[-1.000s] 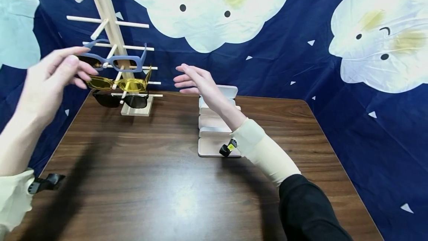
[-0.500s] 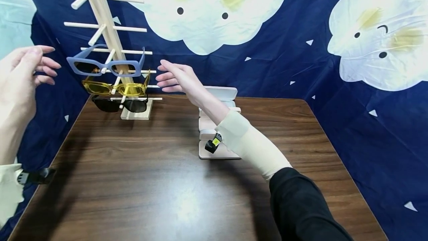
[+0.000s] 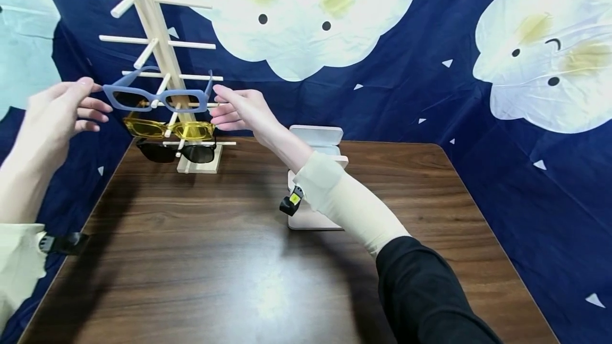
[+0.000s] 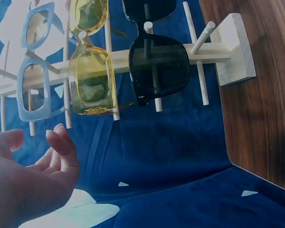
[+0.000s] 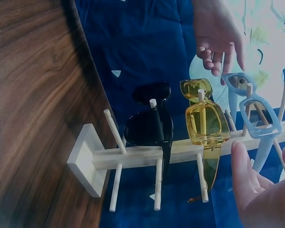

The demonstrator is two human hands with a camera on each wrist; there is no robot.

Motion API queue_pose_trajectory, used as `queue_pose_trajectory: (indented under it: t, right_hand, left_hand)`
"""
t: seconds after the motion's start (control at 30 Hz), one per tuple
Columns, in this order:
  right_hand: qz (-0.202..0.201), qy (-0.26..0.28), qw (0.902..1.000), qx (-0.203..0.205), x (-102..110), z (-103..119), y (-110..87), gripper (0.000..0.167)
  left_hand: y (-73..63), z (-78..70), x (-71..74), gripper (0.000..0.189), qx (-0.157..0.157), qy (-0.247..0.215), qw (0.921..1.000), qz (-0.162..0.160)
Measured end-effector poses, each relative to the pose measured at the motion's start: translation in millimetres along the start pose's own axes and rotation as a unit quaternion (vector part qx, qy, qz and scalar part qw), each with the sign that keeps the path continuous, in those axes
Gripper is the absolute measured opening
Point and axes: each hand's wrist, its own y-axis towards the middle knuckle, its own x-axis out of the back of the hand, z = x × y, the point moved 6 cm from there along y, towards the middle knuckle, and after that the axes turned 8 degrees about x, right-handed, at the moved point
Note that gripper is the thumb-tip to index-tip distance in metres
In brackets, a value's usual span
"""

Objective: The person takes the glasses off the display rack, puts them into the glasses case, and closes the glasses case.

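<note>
Blue-framed sunglasses (image 3: 129, 101) hang on a peg of a wooden eyewear stand (image 3: 164, 52). Just below hang yellow sunglasses (image 3: 191, 131) and, lowest, black sunglasses (image 3: 198, 154). My left hand (image 3: 53, 115) is at the left end of the blue frame, fingers loosely bent; the left wrist view shows a small gap between its fingertips and the frame (image 4: 22, 92). At the other end, my right hand (image 3: 248, 113) has its fingers extended beside the right temple arm. Whether it touches the arm I cannot tell. Neither hand grips anything.
Pale glasses cases (image 3: 315, 134) lie in a row on the wooden table (image 3: 215, 259), partly hidden behind my right forearm. Bare pegs (image 3: 191, 45) stick out of the stand's upper part. A dark blue cloth (image 3: 406, 94) with cloud prints hangs behind the table.
My left hand moved away leftward from the blue sunglasses, then came back right to their left end. My right hand has shifted left, up to their right temple arm.
</note>
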Motion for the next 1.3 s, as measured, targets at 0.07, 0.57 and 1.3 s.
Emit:
queue_pose_trajectory:
  t: [0.07,0.57,1.3]
  right_hand:
    - [-0.001,0.000,1.0000,-0.003,1,-1,0.9,0.039]
    - [0.029,0.024,0.9992,-0.009,-12,3,-1.3,0.028]
    - [0.041,0.042,0.9982,0.015,-14,16,-19.2,0.018]
  left_hand:
    - [2.9,1.5,-3.3,0.017,0.014,-0.028,0.9993,0.019]
    - [3.4,2.7,-11.8,0.029,0.043,-0.148,0.9857,0.068]
    - [-31.1,-11.6,-18.5,0.020,-0.028,-0.198,0.9786,0.048]
